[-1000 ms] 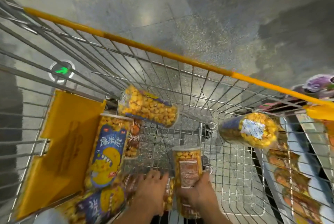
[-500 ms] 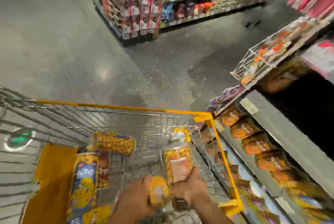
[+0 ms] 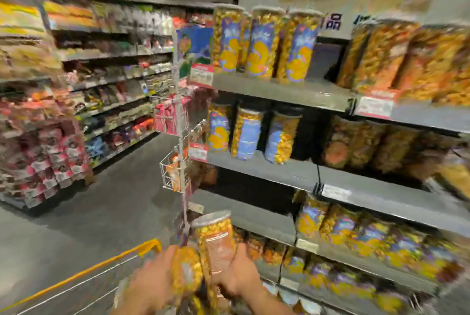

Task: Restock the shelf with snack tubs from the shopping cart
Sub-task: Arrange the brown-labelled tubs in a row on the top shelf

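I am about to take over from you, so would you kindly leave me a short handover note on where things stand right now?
Left hand: grips a clear plastic popcorn tub, blurred.
Right hand: grips an upright clear cylindrical tub with an orange-brown label.
Both tubs are by the corner of the yellow-rimmed wire shopping cart, beside the grey metal shelf.
Done: two tubs picked; blue-labelled tubs stand on the upper boards.
Left: set both tubs on the shelf; cart contents are out of view.
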Available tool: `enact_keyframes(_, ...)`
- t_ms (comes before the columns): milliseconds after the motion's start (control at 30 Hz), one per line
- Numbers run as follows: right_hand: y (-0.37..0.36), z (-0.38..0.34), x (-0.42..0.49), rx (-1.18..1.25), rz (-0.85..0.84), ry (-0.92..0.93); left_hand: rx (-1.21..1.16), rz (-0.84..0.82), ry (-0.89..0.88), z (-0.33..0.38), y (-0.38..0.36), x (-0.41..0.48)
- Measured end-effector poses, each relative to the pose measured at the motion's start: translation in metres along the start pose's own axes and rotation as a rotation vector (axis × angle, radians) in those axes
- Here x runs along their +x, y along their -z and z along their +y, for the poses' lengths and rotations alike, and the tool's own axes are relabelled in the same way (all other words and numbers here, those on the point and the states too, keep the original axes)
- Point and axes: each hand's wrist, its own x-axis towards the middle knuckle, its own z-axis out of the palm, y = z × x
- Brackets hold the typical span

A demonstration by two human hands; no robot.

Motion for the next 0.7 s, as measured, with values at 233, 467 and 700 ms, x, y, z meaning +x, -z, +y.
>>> enact_keyframes(233, 0.142, 0.092, -0.044, 0.144, 0.221, -0.056, -0.149, 0.001, -0.070, 0.179, 0.022, 0.021)
enact_keyframes(467, 0.264, 0.177, -0.082, 0.254, 0.437, -0.104, -0.641, -0.031, -0.101, 0.339, 0.001, 0.067)
enact_keyframes(700, 0.361, 0.226, -0.086, 0.294, 0.640, -0.147, -1.136, -0.057, -0.159, 0.450, 0.007, 0.119)
